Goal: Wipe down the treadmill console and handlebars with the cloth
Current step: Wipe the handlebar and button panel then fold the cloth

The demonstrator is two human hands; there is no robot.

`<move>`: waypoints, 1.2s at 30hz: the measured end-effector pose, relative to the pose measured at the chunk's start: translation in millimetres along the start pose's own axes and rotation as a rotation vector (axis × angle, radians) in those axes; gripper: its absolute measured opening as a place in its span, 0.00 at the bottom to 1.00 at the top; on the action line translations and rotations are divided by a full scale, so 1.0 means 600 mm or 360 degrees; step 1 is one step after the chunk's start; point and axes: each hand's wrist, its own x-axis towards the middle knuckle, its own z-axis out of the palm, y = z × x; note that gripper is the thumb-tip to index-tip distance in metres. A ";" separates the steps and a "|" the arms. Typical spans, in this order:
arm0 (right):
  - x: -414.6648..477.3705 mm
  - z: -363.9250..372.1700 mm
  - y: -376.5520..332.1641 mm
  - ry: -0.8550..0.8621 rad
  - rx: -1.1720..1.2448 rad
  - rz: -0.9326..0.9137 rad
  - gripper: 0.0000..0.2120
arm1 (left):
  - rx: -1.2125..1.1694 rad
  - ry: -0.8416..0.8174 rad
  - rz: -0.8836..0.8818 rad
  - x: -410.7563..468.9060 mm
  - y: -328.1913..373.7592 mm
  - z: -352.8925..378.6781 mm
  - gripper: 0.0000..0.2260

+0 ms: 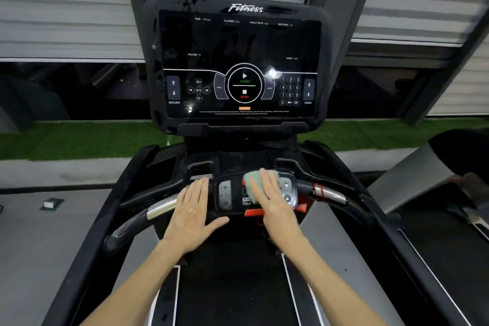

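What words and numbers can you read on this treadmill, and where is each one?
"Fitness": console bezel, top.
"TIME", "CALORIES", "HEART RATE", "DISTANCE": top of the screen.
"INCLINE", "SPEED": under the arrow keys and mid-screen.
"START", "STOP": centre dial.
"1" to "9", "0", "OK": keypad.
Warning lines under the dial: too small.
Sticker on the handlebar panel beside the cloth: blurred.

The scene is dim, with soft and even light. A white glare spot sits on the glossy console (pixel 239 55), right of its centre, and a small glint shows at its lower left. The chrome of the handlebars (pixel 161 208) shines. Wide-angle distortion bends the blinds (pixel 63 8) and frame edges. The upper right corner is smeared with blur.
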 end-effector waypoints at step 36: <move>0.071 -0.172 0.043 0.0238 0.0867 0.0959 0.19 | -0.0672 -0.0222 -0.0233 0.042 0.006 -0.078 0.24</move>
